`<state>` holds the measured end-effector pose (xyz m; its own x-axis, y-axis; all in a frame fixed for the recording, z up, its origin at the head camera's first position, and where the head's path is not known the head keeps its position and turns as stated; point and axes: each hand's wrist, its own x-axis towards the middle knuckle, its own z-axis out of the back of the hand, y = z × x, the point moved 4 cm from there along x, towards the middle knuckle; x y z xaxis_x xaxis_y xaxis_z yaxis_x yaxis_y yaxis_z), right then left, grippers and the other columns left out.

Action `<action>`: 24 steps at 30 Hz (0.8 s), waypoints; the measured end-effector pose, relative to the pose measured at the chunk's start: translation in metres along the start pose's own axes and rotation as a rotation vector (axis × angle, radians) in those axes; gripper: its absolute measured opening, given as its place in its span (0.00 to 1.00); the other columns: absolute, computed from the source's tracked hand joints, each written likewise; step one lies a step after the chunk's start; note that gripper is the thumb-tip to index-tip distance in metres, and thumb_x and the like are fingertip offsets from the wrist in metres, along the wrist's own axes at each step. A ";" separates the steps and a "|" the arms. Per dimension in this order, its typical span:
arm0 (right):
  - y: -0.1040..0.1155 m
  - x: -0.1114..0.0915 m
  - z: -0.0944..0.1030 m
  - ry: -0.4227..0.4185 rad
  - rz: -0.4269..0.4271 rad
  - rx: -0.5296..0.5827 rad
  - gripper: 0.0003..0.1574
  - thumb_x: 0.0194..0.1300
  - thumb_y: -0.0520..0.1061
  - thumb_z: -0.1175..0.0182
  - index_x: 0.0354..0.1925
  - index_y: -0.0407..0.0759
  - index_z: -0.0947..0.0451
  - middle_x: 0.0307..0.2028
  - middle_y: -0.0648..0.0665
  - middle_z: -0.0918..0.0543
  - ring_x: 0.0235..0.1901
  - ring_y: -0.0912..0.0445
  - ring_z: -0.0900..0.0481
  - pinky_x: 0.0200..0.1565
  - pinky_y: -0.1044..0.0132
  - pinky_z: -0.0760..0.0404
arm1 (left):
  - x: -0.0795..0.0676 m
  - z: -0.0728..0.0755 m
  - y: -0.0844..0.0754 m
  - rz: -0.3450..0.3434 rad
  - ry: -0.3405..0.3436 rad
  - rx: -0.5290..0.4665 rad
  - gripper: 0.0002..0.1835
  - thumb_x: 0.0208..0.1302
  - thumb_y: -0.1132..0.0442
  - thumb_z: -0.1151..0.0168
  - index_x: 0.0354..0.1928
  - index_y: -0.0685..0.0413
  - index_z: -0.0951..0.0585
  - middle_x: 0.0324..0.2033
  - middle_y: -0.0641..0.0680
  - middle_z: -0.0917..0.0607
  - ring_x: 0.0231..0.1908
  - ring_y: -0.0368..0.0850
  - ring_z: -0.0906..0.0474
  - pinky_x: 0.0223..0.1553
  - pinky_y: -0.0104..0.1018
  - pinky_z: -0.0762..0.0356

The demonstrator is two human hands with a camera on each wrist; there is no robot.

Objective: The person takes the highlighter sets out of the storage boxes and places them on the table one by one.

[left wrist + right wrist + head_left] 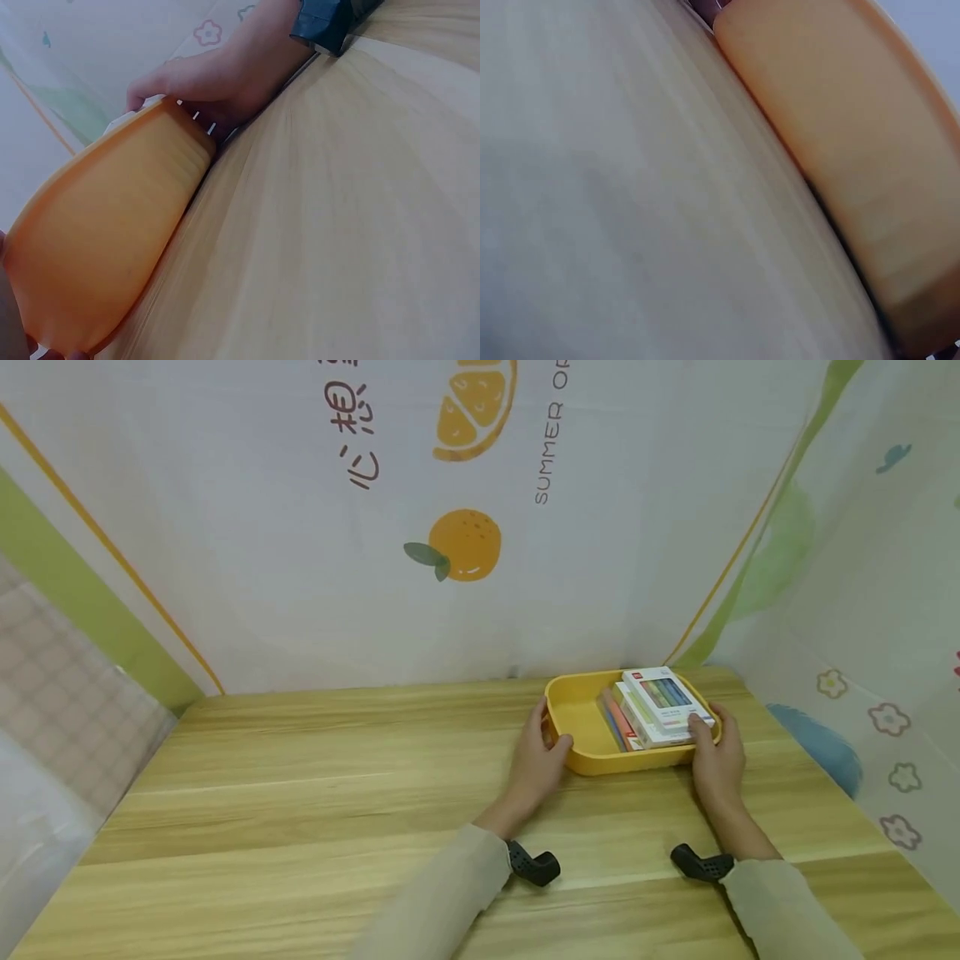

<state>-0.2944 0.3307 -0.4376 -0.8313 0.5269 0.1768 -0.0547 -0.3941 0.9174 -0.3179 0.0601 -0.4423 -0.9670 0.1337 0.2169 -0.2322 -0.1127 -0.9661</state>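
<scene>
A yellow tray (581, 718) with rounded corners stands at the back right of the table, held between both hands. My left hand (536, 764) grips its left end, thumb at the rim and fingers round the outer side. At the right end my right hand (718, 768) holds the rim, with its thumb reaching in by the boxes. Inside, on the right, a white box with a window showing coloured sticks (666, 695) lies on another white box (637, 718). Beside them lean thin coloured packs (618, 722). In the left wrist view the tray's front wall (112, 217) shows; the contents are mostly hidden there.
The wood-grain table (337, 793) extends left and forward of the tray. Behind it hangs a white cloth (262, 568) with orange prints, and a flowered cloth (862, 652) hangs on the right. Black wrist devices (534, 864) sit at both sleeve cuffs.
</scene>
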 end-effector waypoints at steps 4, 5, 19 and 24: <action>0.002 -0.001 -0.003 0.018 -0.003 -0.003 0.39 0.76 0.60 0.56 0.78 0.48 0.44 0.74 0.36 0.35 0.73 0.41 0.39 0.76 0.43 0.44 | 0.000 0.005 0.001 -0.017 0.012 0.015 0.40 0.65 0.61 0.47 0.79 0.55 0.45 0.75 0.57 0.34 0.72 0.53 0.32 0.66 0.43 0.25; 0.002 -0.002 -0.003 0.022 -0.006 -0.007 0.39 0.77 0.60 0.56 0.78 0.49 0.44 0.74 0.36 0.35 0.74 0.41 0.40 0.76 0.43 0.44 | 0.000 0.006 0.001 -0.019 0.016 0.017 0.40 0.65 0.60 0.47 0.79 0.56 0.45 0.75 0.57 0.34 0.72 0.53 0.32 0.66 0.43 0.25; 0.005 -0.007 -0.006 0.089 0.017 -0.035 0.41 0.77 0.64 0.57 0.80 0.51 0.47 0.75 0.33 0.38 0.76 0.37 0.44 0.75 0.37 0.46 | -0.005 0.013 0.001 -0.005 0.027 -0.004 0.40 0.66 0.61 0.48 0.79 0.54 0.46 0.75 0.58 0.35 0.72 0.53 0.32 0.67 0.46 0.25; 0.005 -0.008 -0.007 0.096 0.027 -0.027 0.41 0.77 0.63 0.57 0.80 0.50 0.48 0.75 0.33 0.38 0.75 0.37 0.43 0.75 0.38 0.46 | -0.006 0.014 0.001 -0.019 0.028 -0.018 0.40 0.66 0.62 0.47 0.80 0.54 0.46 0.75 0.58 0.35 0.71 0.55 0.31 0.66 0.46 0.24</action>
<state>-0.2922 0.3192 -0.4371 -0.8818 0.4419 0.1648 -0.0455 -0.4275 0.9029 -0.3134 0.0453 -0.4427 -0.9591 0.1629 0.2314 -0.2482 -0.0918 -0.9643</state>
